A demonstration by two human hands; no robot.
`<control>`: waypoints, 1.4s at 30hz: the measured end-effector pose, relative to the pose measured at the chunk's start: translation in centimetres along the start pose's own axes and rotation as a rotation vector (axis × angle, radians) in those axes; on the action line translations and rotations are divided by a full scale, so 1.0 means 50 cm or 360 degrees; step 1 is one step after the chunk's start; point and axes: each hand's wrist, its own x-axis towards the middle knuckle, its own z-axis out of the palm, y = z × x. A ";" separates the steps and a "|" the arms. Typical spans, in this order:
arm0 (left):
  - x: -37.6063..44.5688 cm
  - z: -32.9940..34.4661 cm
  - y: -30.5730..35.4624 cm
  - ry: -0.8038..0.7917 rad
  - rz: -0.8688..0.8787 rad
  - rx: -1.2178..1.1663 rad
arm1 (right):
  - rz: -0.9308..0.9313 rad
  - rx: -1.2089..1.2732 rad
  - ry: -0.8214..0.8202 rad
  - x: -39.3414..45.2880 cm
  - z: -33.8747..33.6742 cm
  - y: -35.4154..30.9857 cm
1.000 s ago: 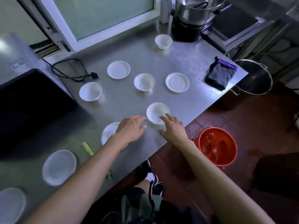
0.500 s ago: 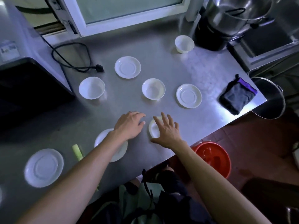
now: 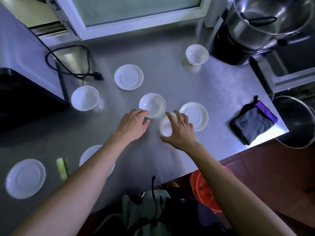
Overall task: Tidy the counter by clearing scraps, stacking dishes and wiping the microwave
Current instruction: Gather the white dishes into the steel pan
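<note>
Under right hand [image 3: 179, 132] fingers, small bowl [image 3: 166, 127], beside saucer [image 3: 196, 114]

On the counter [image 3: 170, 79], a bowl [image 3: 152, 105] sits at the centre. A saucer [image 3: 128, 77] lies at its 11 o'clock, another bowl [image 3: 84, 98] at 9, a cup [image 3: 197, 54] at 1 — just beside the pot [image 3: 265, 23]. A second saucer [image 3: 196, 114] lies at 3, the cloth [image 3: 252, 123] beyond it — near the counter's edge. The microwave [image 3: 25, 79] stands far at 9.
</note>
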 end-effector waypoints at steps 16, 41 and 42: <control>0.158 0.053 0.070 -0.0180 -0.0333 0.0350 | -0.0094 -0.0049 -0.0045 0.180 -0.088 0.119; 0.093 0.030 0.051 0.0002 -0.0688 0.0220 | -0.0426 -0.0079 -0.0117 0.250 -0.088 0.062; 0.078 0.021 0.045 0.0006 -0.0718 0.0213 | -0.0450 -0.0088 -0.0115 0.247 -0.090 0.049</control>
